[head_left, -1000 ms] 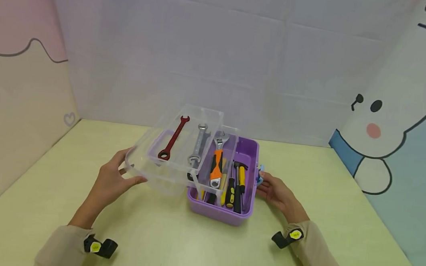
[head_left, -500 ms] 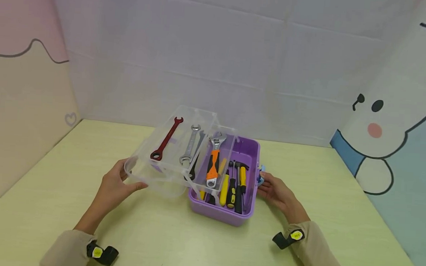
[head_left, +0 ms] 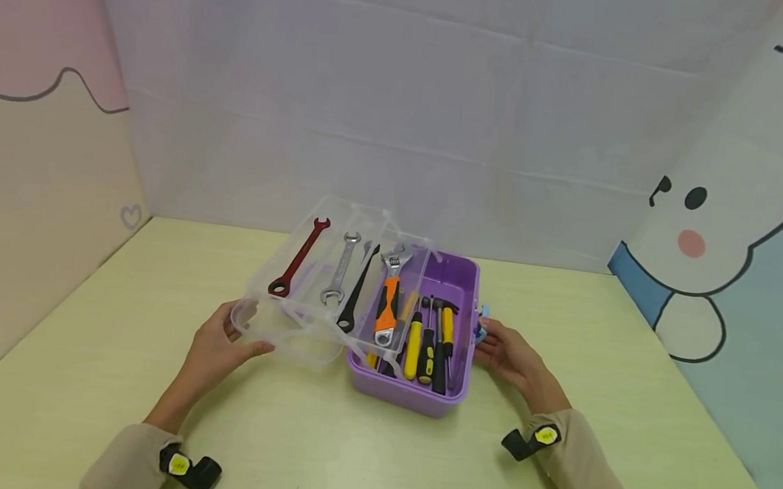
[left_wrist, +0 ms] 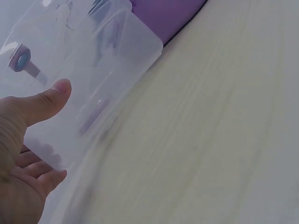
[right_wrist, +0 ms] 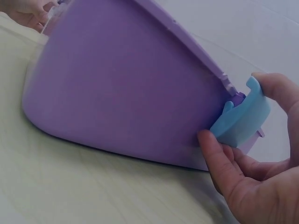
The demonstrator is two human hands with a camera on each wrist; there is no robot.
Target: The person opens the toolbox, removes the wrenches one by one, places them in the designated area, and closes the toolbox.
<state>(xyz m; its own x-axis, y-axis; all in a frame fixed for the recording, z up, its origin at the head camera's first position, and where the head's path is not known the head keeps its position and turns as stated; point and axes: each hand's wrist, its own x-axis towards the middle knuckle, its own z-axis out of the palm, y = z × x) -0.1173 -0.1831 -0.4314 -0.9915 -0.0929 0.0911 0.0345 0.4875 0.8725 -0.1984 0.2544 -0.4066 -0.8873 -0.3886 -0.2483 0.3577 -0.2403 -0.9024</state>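
Note:
A purple toolbox (head_left: pixel 403 396) stands on the table with its clear lid (head_left: pixel 303 347) swung out to the left. My left hand (head_left: pixel 216 353) grips the lid's edge, thumb on one face and fingers behind it. Clear trays fan out above the lid, bearing a red wrench (head_left: pixel 299 258), a silver wrench (head_left: pixel 341 268), a black wrench (head_left: pixel 359 287) and an orange-handled adjustable wrench (head_left: pixel 387 303). On the box's right side my right hand (head_left: pixel 508 354) pinches the light-blue latch (right_wrist: pixel 247 119) between thumb and fingers. Inside lie a hammer (head_left: pixel 440 350) and several yellow-and-black-handled tools (head_left: pixel 427 357).
The pale wooden table (head_left: pixel 327 455) extends around the box. Behind it hangs a light fabric backdrop (head_left: pixel 398 112), with a printed cartoon panel (head_left: pixel 710 254) on the right. Each wrist wears a black strap mount (head_left: pixel 530 441) over a beige sleeve.
The lid and trays have swung further left and down, my left hand moving slightly down and right with them. The black wrench now shows more fully. The right hand stays at the latch.

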